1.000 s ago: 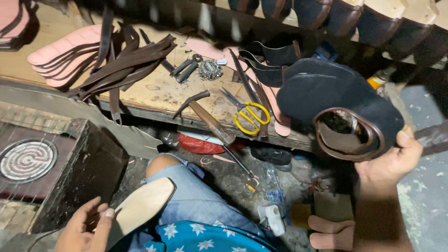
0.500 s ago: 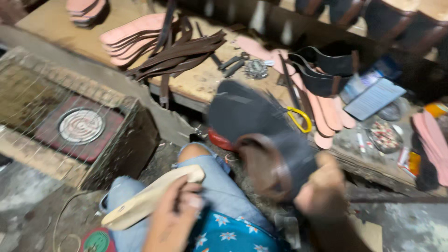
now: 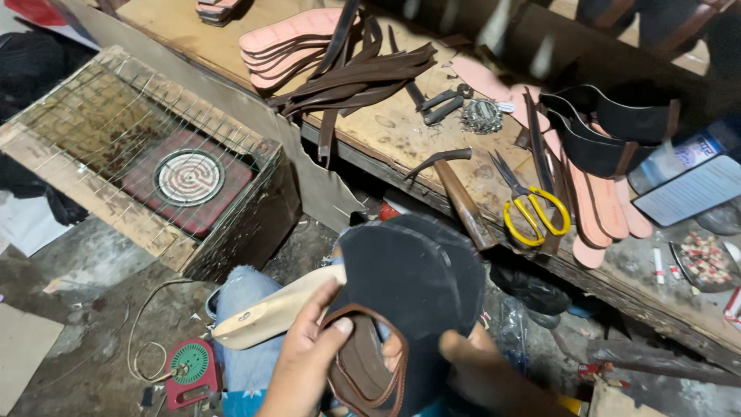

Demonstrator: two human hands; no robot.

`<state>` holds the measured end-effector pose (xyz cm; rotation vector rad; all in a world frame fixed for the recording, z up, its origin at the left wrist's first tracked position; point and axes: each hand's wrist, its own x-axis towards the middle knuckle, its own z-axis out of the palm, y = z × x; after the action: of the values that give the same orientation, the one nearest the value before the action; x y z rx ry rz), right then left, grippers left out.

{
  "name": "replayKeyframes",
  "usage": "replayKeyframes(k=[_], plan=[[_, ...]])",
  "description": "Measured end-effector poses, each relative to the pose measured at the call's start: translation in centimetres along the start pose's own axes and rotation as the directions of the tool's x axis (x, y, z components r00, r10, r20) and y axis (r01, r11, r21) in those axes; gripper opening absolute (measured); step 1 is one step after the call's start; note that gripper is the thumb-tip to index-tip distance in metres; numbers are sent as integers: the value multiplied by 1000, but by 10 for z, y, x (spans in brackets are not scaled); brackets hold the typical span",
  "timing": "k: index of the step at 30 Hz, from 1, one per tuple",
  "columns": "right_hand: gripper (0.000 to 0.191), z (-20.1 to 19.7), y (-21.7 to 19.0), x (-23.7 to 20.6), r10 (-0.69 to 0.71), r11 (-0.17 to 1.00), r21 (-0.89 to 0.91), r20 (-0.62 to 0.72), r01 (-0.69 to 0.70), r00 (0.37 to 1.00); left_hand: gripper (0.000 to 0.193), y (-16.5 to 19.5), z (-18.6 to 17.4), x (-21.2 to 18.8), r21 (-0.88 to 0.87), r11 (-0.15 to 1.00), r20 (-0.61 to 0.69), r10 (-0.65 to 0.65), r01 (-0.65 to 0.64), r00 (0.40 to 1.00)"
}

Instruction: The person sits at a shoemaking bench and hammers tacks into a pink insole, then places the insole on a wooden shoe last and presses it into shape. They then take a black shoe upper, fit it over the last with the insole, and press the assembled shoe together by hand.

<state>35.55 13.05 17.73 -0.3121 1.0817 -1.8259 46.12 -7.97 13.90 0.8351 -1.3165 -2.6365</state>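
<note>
My left hand (image 3: pixel 305 363) and right hand (image 3: pixel 478 371) meet over my knee (image 3: pixel 239 309). Both now close on the black sole (image 3: pixel 409 286), which a second ago I held up in the right hand alone, out over the bench (image 3: pixel 386 131). Left fingers (image 3: pixel 328 328) pinch its brown strap (image 3: pixel 363 371); the right hand clamps the lower edge from the other side. The tan insole (image 3: pixel 270 313), earlier held in the left hand by itself, now lies pressed against the black sole, its tip pointing left over the knee. The two pieces have thus come together, so I judge that fitting one to the other is in hand. On the bench, untouched: hammer (image 3: pixel 459 193), yellow scissors (image 3: pixel 532 208), pink insoles (image 3: pixel 282 38), brown straps (image 3: pixel 355 77). Left of the knee: a wire-topped box (image 3: pixel 139 154) with a coil heater (image 3: pixel 187 176).
</note>
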Motion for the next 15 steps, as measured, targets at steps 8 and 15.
replayKeyframes(k=[8,15], plan=[[70,-39,-15,17,-126,841,-524,50,134,991,63,-56,-93,-1,-316,945,164,-31,83,986],[35,-77,-141,80,-500,199,-961,-269,-193,823,63,-14,-278,-14,-221,925,303,367,-310,880]])
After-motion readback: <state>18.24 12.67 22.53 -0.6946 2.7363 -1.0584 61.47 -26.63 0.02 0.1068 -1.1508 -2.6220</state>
